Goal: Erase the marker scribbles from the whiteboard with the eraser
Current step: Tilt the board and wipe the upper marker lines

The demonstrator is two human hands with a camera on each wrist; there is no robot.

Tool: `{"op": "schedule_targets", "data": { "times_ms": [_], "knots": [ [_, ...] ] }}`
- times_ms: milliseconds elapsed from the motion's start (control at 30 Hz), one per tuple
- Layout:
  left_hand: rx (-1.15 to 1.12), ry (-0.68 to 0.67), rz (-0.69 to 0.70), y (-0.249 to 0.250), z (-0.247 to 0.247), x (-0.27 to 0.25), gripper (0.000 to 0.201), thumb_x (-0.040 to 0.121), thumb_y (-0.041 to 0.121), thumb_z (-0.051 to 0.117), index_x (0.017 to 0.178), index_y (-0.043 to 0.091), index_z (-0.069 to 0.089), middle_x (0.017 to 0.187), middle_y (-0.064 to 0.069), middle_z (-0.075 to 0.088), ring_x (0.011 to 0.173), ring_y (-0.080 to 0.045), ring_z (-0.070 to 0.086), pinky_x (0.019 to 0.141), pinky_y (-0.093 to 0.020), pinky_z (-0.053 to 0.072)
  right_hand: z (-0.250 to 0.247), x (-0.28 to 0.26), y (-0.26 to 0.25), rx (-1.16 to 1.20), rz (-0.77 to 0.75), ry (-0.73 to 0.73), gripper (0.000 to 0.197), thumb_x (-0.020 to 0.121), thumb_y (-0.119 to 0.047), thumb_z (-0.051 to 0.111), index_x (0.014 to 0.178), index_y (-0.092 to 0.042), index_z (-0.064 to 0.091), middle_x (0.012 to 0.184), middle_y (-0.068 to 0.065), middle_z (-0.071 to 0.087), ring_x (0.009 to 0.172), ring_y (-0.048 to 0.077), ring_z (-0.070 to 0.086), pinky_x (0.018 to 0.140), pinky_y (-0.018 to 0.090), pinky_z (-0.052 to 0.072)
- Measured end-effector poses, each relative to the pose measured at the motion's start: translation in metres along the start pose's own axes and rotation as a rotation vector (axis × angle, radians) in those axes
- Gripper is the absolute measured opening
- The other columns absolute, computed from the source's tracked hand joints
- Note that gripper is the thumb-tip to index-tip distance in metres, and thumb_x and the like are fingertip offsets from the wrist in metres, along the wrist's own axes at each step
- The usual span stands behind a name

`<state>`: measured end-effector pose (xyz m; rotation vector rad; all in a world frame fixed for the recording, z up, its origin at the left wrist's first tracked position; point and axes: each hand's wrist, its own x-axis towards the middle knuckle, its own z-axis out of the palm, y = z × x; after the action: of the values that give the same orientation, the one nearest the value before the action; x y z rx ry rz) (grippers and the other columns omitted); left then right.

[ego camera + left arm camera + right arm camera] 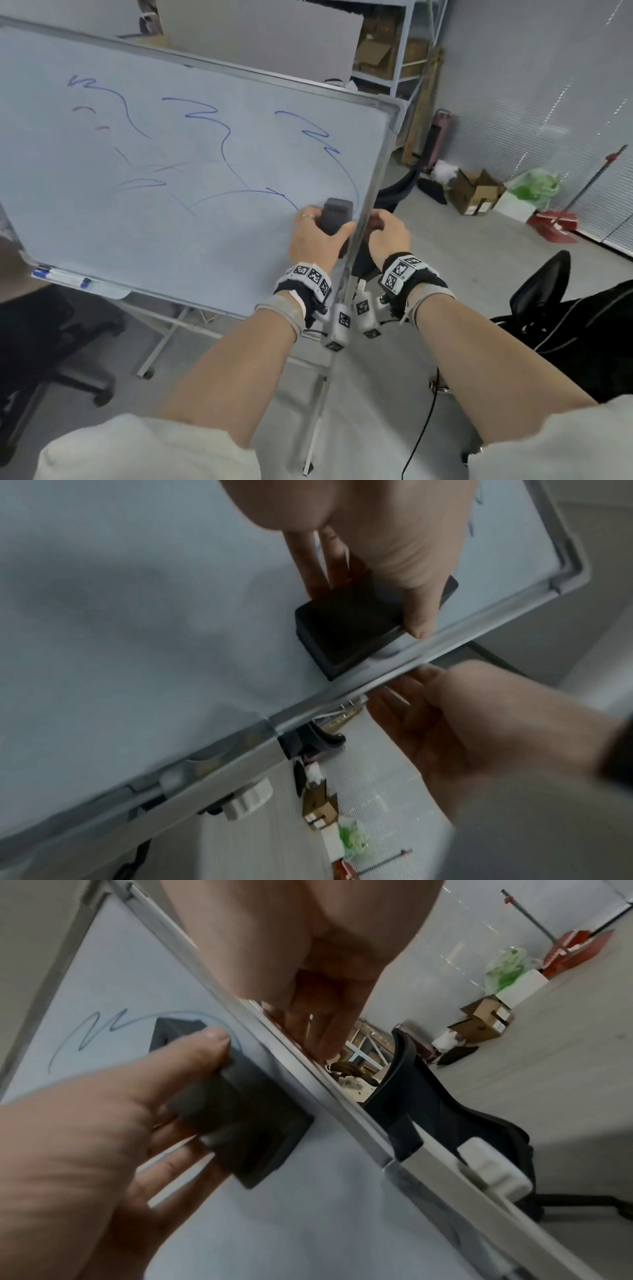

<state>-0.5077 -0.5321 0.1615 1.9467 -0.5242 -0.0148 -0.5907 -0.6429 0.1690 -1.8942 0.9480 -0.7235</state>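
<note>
A tilted whiteboard [171,240] on a wheeled stand carries blue scribbles [222,137] and fainter red ones [84,109] across its upper half. My left hand [315,236] grips a dark grey eraser [337,214] and holds it flat against the board near the right edge, at the end of a blue line. In the left wrist view the eraser [346,626] sits right beside the metal frame [411,664]. My right hand [388,233] curls its fingers round that frame [371,192] from the side. The right wrist view shows the eraser [240,1118] and the left thumb [202,1047].
Markers lie in the tray [65,277] at the board's lower left. Black office chairs stand at the left [41,342] and right [555,308]. Cardboard boxes [476,192], a green bag [534,185] and a red broom [555,222] sit on the floor behind; shelving [394,58] stands further back.
</note>
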Motion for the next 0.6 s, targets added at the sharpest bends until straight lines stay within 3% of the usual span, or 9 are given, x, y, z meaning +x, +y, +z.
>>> {"op": "schedule_targets", "data": {
  "times_ms": [167,267,367,467,533,600],
  "knots": [
    [0.023,0.155,-0.161,-0.032,-0.040,0.025,0.061,0.064,0.067,0.075,0.106,0.029,0.053,0.107,0.010,0.064,0.091,-0.014,0.065,0.083,-0.029,0.050,0.008,0.005,0.003,-0.019,-0.002,0.029,0.047,0.079,0.003,0.038,0.100,-0.031,0.062,0.084,-0.019,0.065,0.087,0.011,0.062,0.082,0.024,0.046],
    [0.070,0.190,-0.141,-0.034,-0.047,0.032,0.060,0.066,0.067,0.074,0.106,0.026,0.055,0.110,0.008,0.059,0.090,-0.016,0.065,0.082,-0.033,0.053,0.015,0.008,0.007,-0.046,0.018,0.072,0.040,0.082,-0.001,0.040,0.102,-0.030,0.061,0.093,-0.013,0.068,0.091,0.015,0.060,0.084,0.024,0.043],
    [0.039,0.175,-0.125,-0.024,-0.034,0.029,0.057,0.068,0.064,0.073,0.104,0.025,0.053,0.109,0.007,0.056,0.090,-0.020,0.065,0.080,-0.035,0.054,0.016,0.010,0.012,-0.041,0.057,0.069,0.040,0.082,-0.001,0.040,0.099,-0.029,0.062,0.095,-0.009,0.070,0.094,0.020,0.063,0.089,0.031,0.050],
    [0.035,0.019,0.041,-0.004,-0.016,0.023,0.057,0.066,0.063,0.075,0.105,0.027,0.053,0.108,0.012,0.054,0.092,-0.015,0.064,0.082,-0.031,0.051,0.006,0.017,0.013,-0.045,0.053,0.031,0.040,0.082,0.002,0.040,0.095,-0.026,0.066,0.088,-0.008,0.070,0.089,0.019,0.065,0.085,0.031,0.052],
    [0.078,-0.070,0.169,0.016,-0.008,0.024,0.058,0.065,0.063,0.077,0.104,0.027,0.053,0.108,0.012,0.054,0.094,-0.014,0.063,0.082,-0.031,0.051,0.003,0.019,0.015,0.001,0.039,0.000,0.045,0.079,0.007,0.039,0.094,-0.022,0.070,0.082,-0.006,0.072,0.081,0.017,0.067,0.076,0.029,0.054],
    [0.096,-0.101,0.245,0.037,-0.005,0.027,0.059,0.064,0.062,0.078,0.105,0.027,0.054,0.108,0.011,0.054,0.097,-0.013,0.062,0.082,-0.030,0.051,0.001,0.018,0.016,0.113,0.033,-0.057,0.048,0.078,0.018,0.034,0.095,-0.009,0.070,0.080,0.004,0.072,0.073,0.019,0.067,0.065,0.029,0.053]
  ]
}}
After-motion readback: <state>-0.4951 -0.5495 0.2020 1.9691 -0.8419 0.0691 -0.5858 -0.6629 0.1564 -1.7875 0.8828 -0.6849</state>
